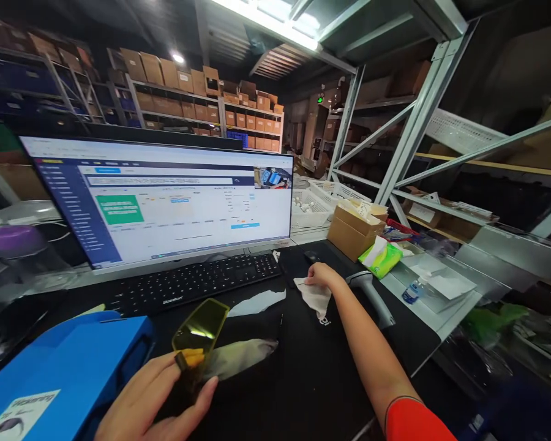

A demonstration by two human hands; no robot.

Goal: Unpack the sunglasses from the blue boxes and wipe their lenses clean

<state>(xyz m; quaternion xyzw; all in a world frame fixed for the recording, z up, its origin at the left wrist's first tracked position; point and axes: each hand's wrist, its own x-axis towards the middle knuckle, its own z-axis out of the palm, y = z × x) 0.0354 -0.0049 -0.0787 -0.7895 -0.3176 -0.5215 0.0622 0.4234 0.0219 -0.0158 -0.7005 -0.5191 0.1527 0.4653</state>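
My left hand (158,398) is closed on a pair of yellow-tinted glasses (202,324), one lens tilted up above the fingers. A pale, elongated piece (243,358) extends right from beside the thumb; whether it is the other lens or separate, I cannot tell. My right hand (322,275), reaching across the dark mat, pinches the top of a crumpled whitish cloth or tissue (315,299). Just beyond those fingers sits a black mouse (311,256). Between the hands lies a white paper strip (259,302).
A monitor (188,211) and black keyboard (197,278) stand ahead. An open blue box (68,367) occupies the near left. Right of my forearm are a grey handheld scanner (371,297), a green tissue pack (381,256), a cardboard box (353,233) and a small bottle (413,291).
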